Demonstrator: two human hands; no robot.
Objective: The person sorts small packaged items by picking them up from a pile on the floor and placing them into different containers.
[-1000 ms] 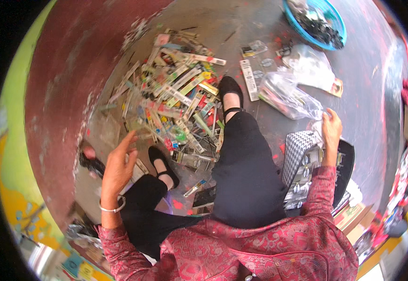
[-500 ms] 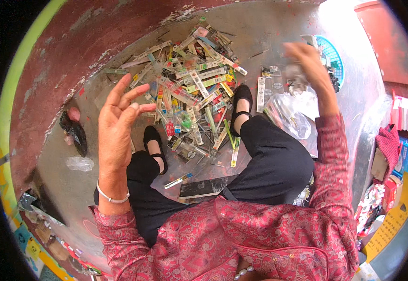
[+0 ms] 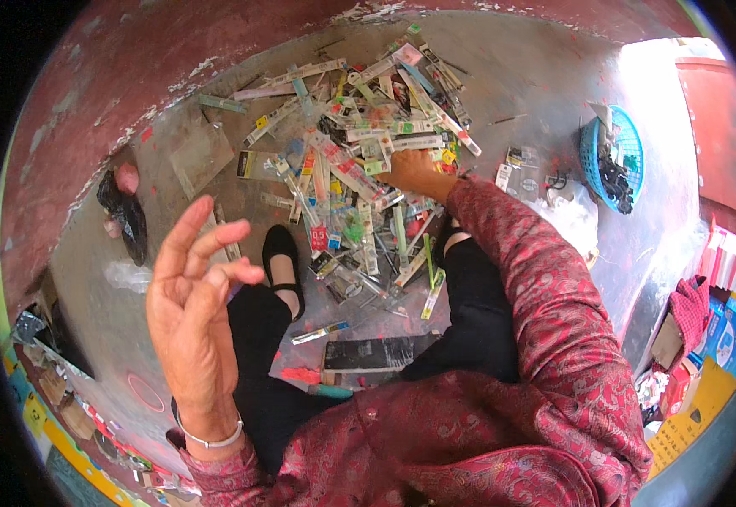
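A loose heap of long, narrow plastic packets with printed cards [image 3: 370, 245] is spread over the floor between and beyond my feet. My right hand [image 3: 419, 171] reaches down into the right side of this heap, touching the packets there. Its fingertips are hidden among them, so I cannot make out a grip. Off to the left, my left hand [image 3: 195, 313] is raised in the air, fingers apart and nothing in them. A white bangle circles that wrist.
A blue plastic basket [image 3: 588, 160] with dark small pieces stands at the right, near clear plastic bags [image 3: 575, 215]. A dark flat board [image 3: 376, 353] lies before me. On the left are a black plastic bag [image 3: 127, 221] and a peeling wall [image 3: 89, 93]. Boxes [image 3: 735, 338] stand far right.
My right hand has swung from beside the blue basket leftward and down to the heap. My left hand has lowered slightly, still raised and spread. The view has shifted.
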